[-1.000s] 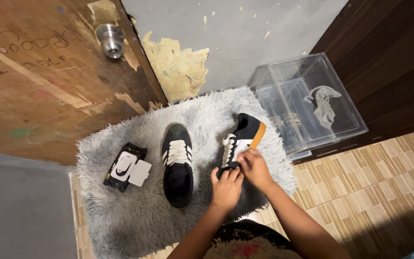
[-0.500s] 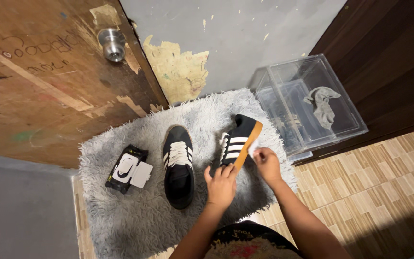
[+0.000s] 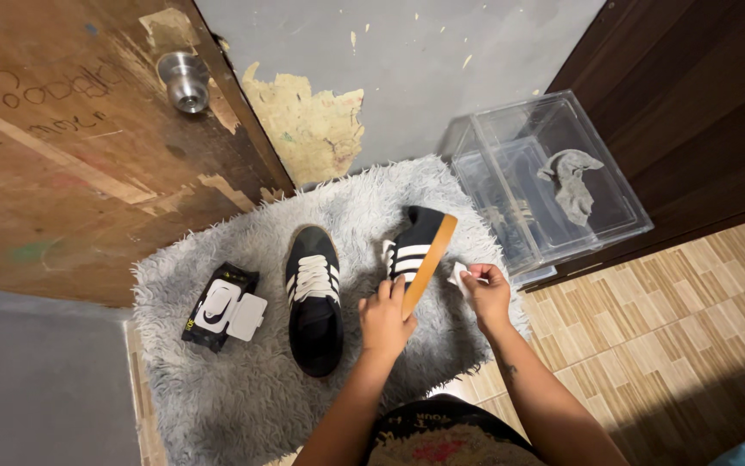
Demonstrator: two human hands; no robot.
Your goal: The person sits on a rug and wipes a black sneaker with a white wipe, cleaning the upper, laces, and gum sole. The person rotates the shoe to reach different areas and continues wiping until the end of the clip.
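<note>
1. Both hands are working at one shoe: the left hand [image 3: 386,318] is gripping the near end of a black sneaker [image 3: 415,248] turned on its side, and the right hand [image 3: 486,293] is pinching a small white wipe [image 3: 458,276] just beside its tan sole.
2. Underneath, a shaggy grey rug [image 3: 243,388] is lying on the floor, carrying the shoes.
3. At the rug's right edge, a clear plastic box [image 3: 553,185] is holding a crumpled grey cloth [image 3: 569,181].
4. That held sneaker is running lengthwise away from the person, slanting slightly rightward, sole facing right and white stripes facing left.
5. To its left, a second black sneaker [image 3: 312,298] is sitting upright, laces up, its long axis also pointing away.
6. Farther left, a black wipes pack [image 3: 221,306] is lying with its white flap open.
</note>
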